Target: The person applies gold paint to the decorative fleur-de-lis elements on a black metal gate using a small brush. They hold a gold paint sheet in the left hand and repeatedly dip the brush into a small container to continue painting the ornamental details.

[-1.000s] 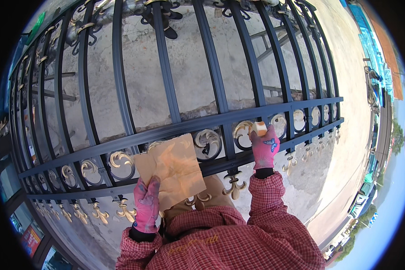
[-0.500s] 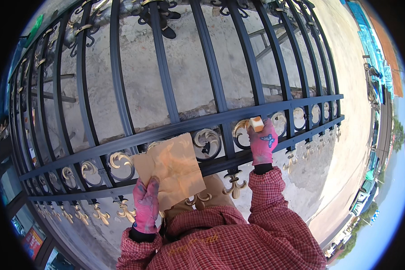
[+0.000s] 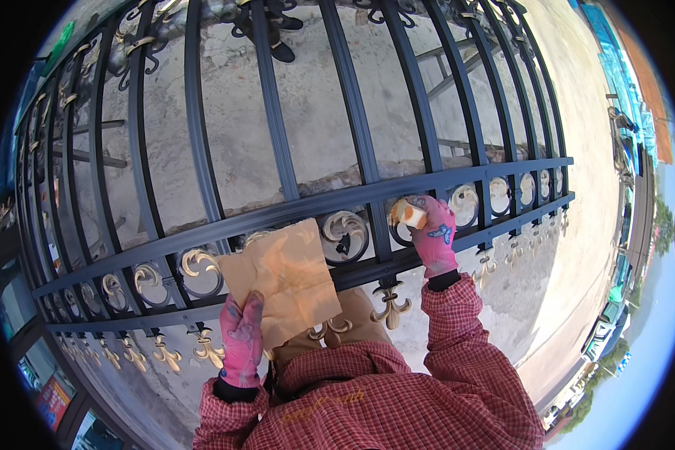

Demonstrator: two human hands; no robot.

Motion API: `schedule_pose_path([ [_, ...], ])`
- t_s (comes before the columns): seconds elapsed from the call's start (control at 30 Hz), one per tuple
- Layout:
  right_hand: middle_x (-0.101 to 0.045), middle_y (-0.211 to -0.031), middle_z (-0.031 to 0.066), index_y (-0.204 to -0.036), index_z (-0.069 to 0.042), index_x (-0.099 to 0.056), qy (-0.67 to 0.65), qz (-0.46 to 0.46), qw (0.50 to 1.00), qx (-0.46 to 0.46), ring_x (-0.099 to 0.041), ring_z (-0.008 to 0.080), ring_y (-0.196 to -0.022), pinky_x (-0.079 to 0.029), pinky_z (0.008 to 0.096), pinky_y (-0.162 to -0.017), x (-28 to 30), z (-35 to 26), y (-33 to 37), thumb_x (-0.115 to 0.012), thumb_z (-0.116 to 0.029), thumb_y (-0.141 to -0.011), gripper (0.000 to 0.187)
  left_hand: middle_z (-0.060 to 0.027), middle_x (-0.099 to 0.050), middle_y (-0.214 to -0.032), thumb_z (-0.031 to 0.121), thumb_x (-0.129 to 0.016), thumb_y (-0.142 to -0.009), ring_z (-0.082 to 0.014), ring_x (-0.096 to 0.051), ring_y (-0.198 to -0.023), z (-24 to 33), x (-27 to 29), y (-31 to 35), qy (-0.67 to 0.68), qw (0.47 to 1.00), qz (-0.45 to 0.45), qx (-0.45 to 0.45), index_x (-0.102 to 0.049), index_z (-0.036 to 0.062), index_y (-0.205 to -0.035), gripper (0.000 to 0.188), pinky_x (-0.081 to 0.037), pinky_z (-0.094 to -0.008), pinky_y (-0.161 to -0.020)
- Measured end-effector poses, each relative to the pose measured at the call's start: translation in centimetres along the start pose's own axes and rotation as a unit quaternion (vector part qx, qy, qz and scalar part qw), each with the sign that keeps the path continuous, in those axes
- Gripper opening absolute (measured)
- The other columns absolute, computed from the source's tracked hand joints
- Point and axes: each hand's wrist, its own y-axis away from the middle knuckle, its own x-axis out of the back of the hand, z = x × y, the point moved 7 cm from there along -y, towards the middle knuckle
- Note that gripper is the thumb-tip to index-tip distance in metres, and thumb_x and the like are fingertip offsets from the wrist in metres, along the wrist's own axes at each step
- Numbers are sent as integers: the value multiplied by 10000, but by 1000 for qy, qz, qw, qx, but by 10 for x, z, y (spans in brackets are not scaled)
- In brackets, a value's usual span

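My left hand [image 3: 241, 337], in a pink glove, grips the lower left edge of a brown piece of cardboard [image 3: 296, 277] smeared with orange-gold. The cardboard lies over the lower rails of a dark metal fence panel [image 3: 307, 204]. In my pink-gloved right hand [image 3: 436, 238] is a small white sponge block [image 3: 410, 215] with orange-gold stains. It is at a scroll ornament [image 3: 394, 225] between the two rails, and partly covers it. A gold-coloured scroll [image 3: 201, 271] and a mostly dark scroll [image 3: 345, 238] sit left of it.
Gold fleur-de-lis finials [image 3: 390, 307] stick out from the near rail toward me. Long dark bars [image 3: 277, 112] run away over a concrete floor [image 3: 315, 82]. Another person's shoes [image 3: 281, 51] show beyond the bars. Stands [image 3: 457, 67] are under the panel.
My right hand has tilted and moved the sponge block left and slightly down, onto the scroll ornament. My left hand and the cardboard have barely shifted.
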Motion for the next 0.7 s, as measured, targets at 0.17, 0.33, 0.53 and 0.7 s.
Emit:
schedule_pose_path([
  [0.17,-636,-927,83,-974,-100,-604,11,-57,995,85,-578,299,-892,-447,379,-769,-16,-10,1,-713,12,-573,430,18,-553,-958,209,-526,-924,-73,-499,-876,0,-2,4,-32,999,11,-14,-523,31,-1158,294,-411,-227,-789],
  [0.33,-624,-954,91,-963,-90,-600,-42,-82,995,44,-547,327,-946,-420,389,-828,-5,-3,2,-696,48,-550,446,20,-554,-967,199,-521,-927,-72,-499,-882,-1,-4,7,-15,1000,13,-16,-525,37,-1157,282,-410,-224,-789],
  [0.53,-620,-956,71,-970,-115,-591,-31,-80,995,47,-540,297,-971,-402,390,-837,-5,1,6,-691,14,-547,453,21,-555,-976,202,-521,-930,-71,-502,-876,-12,-1,9,-2,999,2,-36,-524,30,-1145,276,-411,-221,-781],
  [0.7,-624,-950,88,-952,-99,-601,-42,-38,998,41,-552,304,-959,-417,397,-837,-6,1,2,-689,42,-553,432,23,-553,-956,210,-517,-933,-69,-507,-865,-10,-7,12,-18,999,12,-24,-519,24,-1154,289,-420,-223,-775],
])
